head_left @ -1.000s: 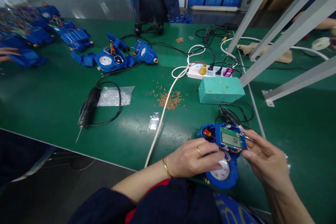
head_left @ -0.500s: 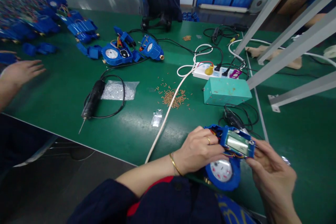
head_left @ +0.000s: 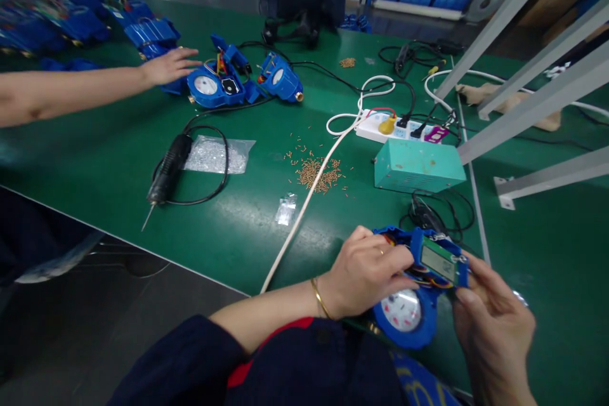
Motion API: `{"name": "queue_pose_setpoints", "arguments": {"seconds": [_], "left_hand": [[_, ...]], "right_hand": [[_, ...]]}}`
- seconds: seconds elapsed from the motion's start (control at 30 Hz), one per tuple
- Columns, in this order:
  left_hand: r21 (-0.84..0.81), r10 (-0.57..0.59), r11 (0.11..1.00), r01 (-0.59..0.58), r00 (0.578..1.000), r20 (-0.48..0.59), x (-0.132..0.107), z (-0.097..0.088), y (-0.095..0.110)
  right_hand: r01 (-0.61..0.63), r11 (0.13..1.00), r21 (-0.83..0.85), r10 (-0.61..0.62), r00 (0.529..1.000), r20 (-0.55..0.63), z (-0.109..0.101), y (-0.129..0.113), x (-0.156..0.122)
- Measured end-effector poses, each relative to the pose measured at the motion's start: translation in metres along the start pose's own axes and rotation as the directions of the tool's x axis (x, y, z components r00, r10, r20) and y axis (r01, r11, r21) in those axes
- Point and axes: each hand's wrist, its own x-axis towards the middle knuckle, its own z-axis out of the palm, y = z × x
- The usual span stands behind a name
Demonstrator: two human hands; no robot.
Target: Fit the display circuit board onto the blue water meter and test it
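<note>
Both your hands on the blue meter at the lower right of the frame

Your left hand [head_left: 366, 273] wraps closed round the blue meter [head_left: 404, 317] above its dial; your right hand [head_left: 492, 327] pinches the display module [head_left: 440, 262] by its edge, fingers closed on it; the module sits tilted over coloured wires, so a hard pull could strain them; the meter overhangs the counter [head_left: 118, 158] edge and might slip; a co-worker's hand [head_left: 171, 65] reaches another meter [head_left: 209, 85] at upper left.
</note>
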Motion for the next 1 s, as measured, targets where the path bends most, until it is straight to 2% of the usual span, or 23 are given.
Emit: {"name": "queue_pose_setpoints", "arguments": {"seconds": [0.1, 0.17, 0.43, 0.6, 0.7, 0.8, 0.9, 1.0], "left_hand": [[-0.090, -0.161, 0.983, 0.162, 0.987, 0.015, 0.003, -0.001, 0.006], [-0.097, -0.209, 0.973, 0.208, 0.978, -0.006, 0.005, -0.001, 0.009], [-0.149, -0.255, 0.962, 0.228, 0.946, -0.201, 0.000, 0.012, 0.011], [-0.240, -0.382, 0.913, 0.331, 0.899, -0.214, -0.001, 0.014, 0.012], [-0.292, -0.359, 0.907, 0.304, 0.920, -0.158, 0.005, 0.009, 0.006], [-0.350, -0.279, 0.899, 0.265, 0.960, 0.010, 0.015, 0.006, -0.008], [-0.416, -0.210, 0.863, 0.287, 0.952, 0.222, 0.023, 0.009, -0.024], [-0.490, -0.153, 0.825, 0.282, 0.946, 0.287, 0.025, 0.015, -0.032]], "right_hand": [[-0.008, 1.000, -0.012, 0.008, 1.000, -0.004, 0.000, -0.001, -0.001], [-0.017, 1.000, -0.013, 0.017, 1.000, 0.005, 0.000, -0.001, -0.001], [-0.015, 0.996, -0.085, 0.013, 1.000, -0.019, -0.005, 0.001, -0.005], [0.015, 0.988, -0.153, -0.017, 1.000, -0.009, -0.008, 0.003, -0.006], [-0.008, 0.991, -0.130, 0.004, 1.000, -0.029, -0.008, 0.002, -0.007], [-0.030, 0.990, -0.141, 0.027, 0.999, -0.023, -0.008, 0.000, -0.008], [0.007, 0.981, -0.195, -0.005, 1.000, 0.010, -0.007, -0.003, -0.011], [0.097, 0.969, -0.227, -0.085, 0.995, 0.059, -0.008, -0.005, -0.014]]}}
